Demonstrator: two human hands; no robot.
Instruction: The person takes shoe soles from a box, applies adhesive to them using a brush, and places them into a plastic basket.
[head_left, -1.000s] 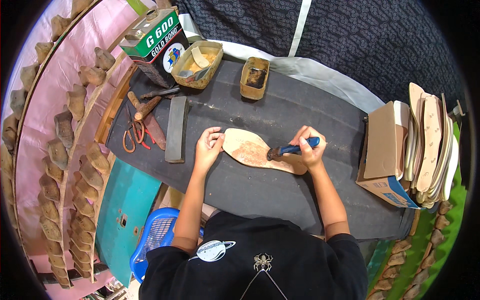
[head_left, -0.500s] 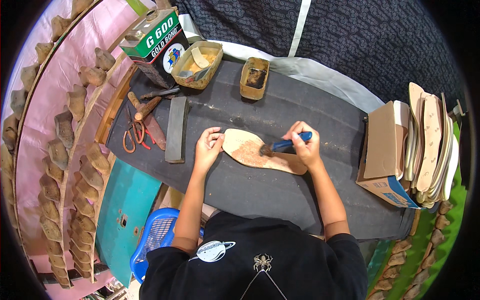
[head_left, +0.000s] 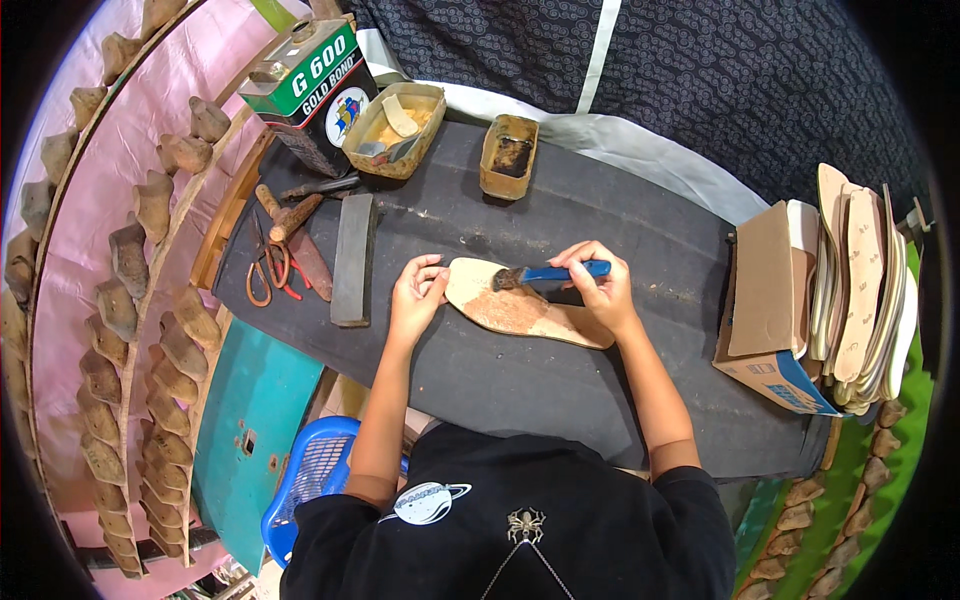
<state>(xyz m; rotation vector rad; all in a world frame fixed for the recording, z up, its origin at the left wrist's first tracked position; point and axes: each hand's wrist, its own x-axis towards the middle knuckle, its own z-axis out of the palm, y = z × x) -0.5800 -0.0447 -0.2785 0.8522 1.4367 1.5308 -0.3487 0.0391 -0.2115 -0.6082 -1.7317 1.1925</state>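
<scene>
Tan sole (head_left: 535, 318) mid-frame, left hand (head_left: 417, 290) touching its left end, can't tell if pinching, right hand (head_left: 606, 287) near its right end, clamped on blue brush (head_left: 545, 273)

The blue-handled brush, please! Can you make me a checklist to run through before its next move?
1. Right hand has a grip on the blue-handled brush: ok, fingers are around the handle.
2. Left hand is at the insole: ok, by its wide end. How firmly it presses: cannot tell.
3. Bristles are over the insole: ok, near its far edge.
4. Brownish patch covers the whole insole top: not ok, part of the wide end is pale.
5. Scissors are clear of the insole: ok, well to its left.
6. Small yellowish tub holds enough: cannot tell, its inside looks dark.
</scene>
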